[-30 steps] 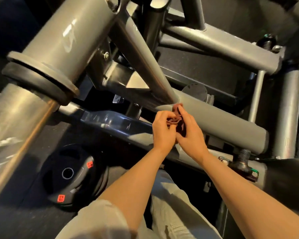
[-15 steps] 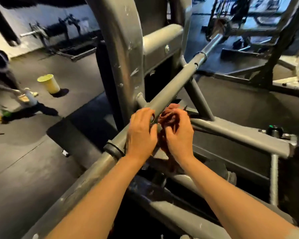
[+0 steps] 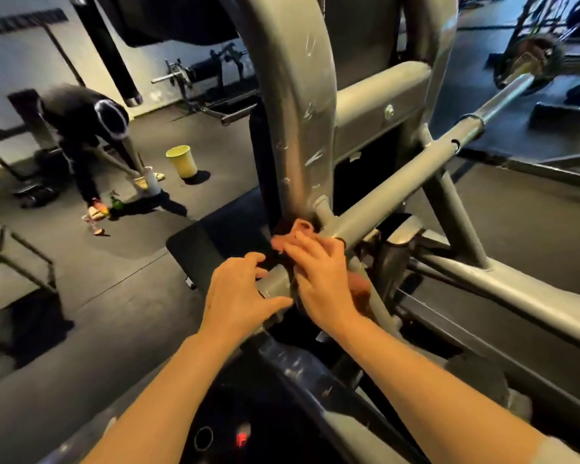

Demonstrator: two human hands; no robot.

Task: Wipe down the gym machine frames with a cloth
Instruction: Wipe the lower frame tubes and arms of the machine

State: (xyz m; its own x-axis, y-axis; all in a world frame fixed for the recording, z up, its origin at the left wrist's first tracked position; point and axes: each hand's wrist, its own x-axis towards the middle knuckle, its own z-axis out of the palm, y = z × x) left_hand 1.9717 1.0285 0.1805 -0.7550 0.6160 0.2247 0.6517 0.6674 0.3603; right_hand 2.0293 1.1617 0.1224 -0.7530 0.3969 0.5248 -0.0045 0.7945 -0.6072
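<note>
Head view: your right hand (image 3: 318, 279) presses the cloth (image 3: 293, 234) onto the bar (image 3: 395, 192) at the joint with the upright (image 3: 298, 105), fingers curled over the fabric. Your left hand (image 3: 238, 296) sits at 9 o'clock of the right, fingers loosely spread, thumb touching the bar. A cup (image 3: 181, 161) stands at 10 o'clock on the floor.
</note>
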